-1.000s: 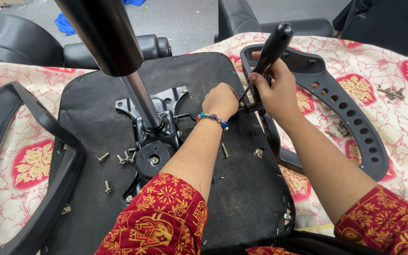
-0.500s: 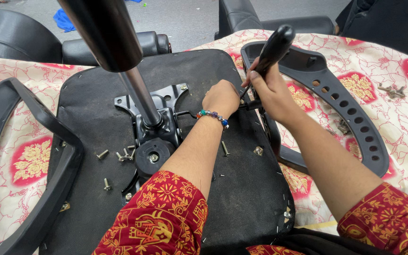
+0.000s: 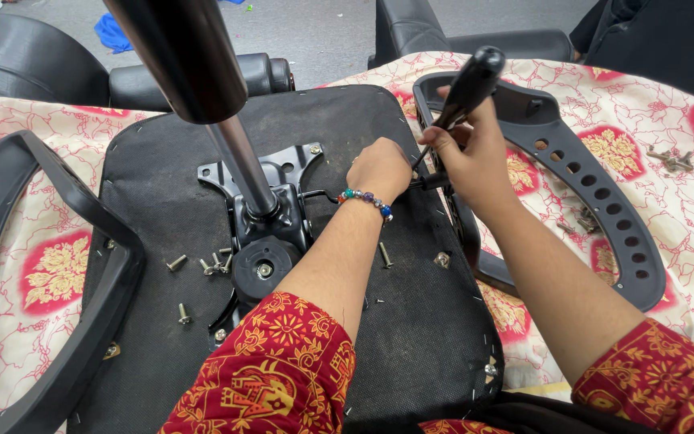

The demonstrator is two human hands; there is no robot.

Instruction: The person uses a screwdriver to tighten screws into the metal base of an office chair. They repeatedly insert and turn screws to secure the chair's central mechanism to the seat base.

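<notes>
An upturned black chair seat (image 3: 162, 201) lies on a patterned cloth, its metal mechanism plate (image 3: 279, 181) and chrome gas cylinder (image 3: 202, 88) rising toward me. My right hand (image 3: 475, 161) grips a black-handled screwdriver (image 3: 467, 88), tilted, its tip down at the seat's right edge. My left hand (image 3: 379, 170), with a beaded bracelet, is closed and rests on the seat right beside the tip; what it pinches is hidden. A black armrest (image 3: 596, 201) lies just right of both hands.
Loose screws (image 3: 210, 264) lie on the seat left of the mechanism, and two more (image 3: 411, 257) near my left forearm. A second armrest (image 3: 58, 265) lies at the left. More screws (image 3: 668, 159) sit on the cloth at the far right. Black chairs stand behind.
The screwdriver handle has tipped slightly and my right hand has shifted a little on it. My left hand stays at the same spot on the seat.
</notes>
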